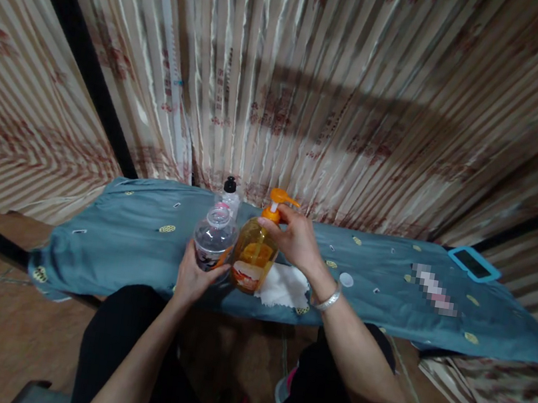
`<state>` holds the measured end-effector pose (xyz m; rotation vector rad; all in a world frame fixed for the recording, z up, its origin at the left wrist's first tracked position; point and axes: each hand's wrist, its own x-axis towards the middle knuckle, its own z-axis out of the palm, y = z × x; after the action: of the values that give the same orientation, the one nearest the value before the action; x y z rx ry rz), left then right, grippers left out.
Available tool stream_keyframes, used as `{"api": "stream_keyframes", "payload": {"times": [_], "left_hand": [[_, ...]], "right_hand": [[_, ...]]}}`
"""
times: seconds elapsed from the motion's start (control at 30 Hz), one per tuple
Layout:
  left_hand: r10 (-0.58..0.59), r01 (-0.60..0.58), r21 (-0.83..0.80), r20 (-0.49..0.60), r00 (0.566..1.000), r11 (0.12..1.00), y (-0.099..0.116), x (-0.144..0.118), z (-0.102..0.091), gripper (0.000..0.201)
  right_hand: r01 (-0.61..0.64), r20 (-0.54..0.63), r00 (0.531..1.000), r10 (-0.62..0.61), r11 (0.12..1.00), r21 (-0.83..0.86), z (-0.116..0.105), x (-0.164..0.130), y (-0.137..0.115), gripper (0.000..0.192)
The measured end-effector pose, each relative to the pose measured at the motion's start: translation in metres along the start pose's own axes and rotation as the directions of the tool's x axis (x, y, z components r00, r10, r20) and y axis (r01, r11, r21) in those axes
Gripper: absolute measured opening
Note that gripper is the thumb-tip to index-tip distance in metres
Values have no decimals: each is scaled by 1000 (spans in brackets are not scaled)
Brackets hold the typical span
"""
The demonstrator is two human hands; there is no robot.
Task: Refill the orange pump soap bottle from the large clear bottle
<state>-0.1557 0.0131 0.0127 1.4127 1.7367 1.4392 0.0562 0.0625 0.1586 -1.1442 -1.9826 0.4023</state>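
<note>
My left hand (197, 278) is wrapped round a clear plastic bottle (216, 237) with an uncapped neck and a dark label. To its right stands an amber pump bottle (254, 256) with an orange pump head and an orange-slice picture. The fingers of my right hand (297, 236) are closed round the collar of that pump. Both bottles are side by side, close together. A white cloth (284, 286) with a zigzag edge lies on the table beside the pump bottle, under my right wrist. Behind the clear bottle is another clear bottle with a black cap (229, 185).
A blue-green patterned cloth (136, 242) covers the narrow table. On the right lie a small white disc (346, 280), a blurred-out item (432, 290) and a blue-framed tablet (474, 264). Striped curtains (285, 96) hang behind, and dark poles (79, 52) stand at the sides.
</note>
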Motion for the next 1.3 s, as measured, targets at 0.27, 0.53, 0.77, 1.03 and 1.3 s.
{"api": "stream_keyframes", "payload": {"times": [0.27, 0.53, 0.77, 1.03, 1.3], "left_hand": [[319, -311, 72, -203, 926, 948, 13, -34, -47, 79], [323, -298, -131, 254, 912, 945, 59, -64, 2, 94], [148, -48, -254, 392, 908, 966, 67, -32, 45, 98], [14, 87, -224, 414, 910, 971, 48, -32, 52, 67], [84, -23, -165, 369, 926, 986, 45, -31, 37, 66]], "right_hand": [[-18, -11, 1000, 18, 1000, 18, -22, -17, -9, 36], [-31, 108, 994, 25, 998, 54, -37, -37, -24, 32], [-55, 123, 992, 32, 980, 189, -46, -39, -13, 30], [-97, 69, 995, 77, 922, 374, -17, -49, 4, 35], [-148, -83, 976, 200, 896, 419, 7, -62, -7, 35]]}}
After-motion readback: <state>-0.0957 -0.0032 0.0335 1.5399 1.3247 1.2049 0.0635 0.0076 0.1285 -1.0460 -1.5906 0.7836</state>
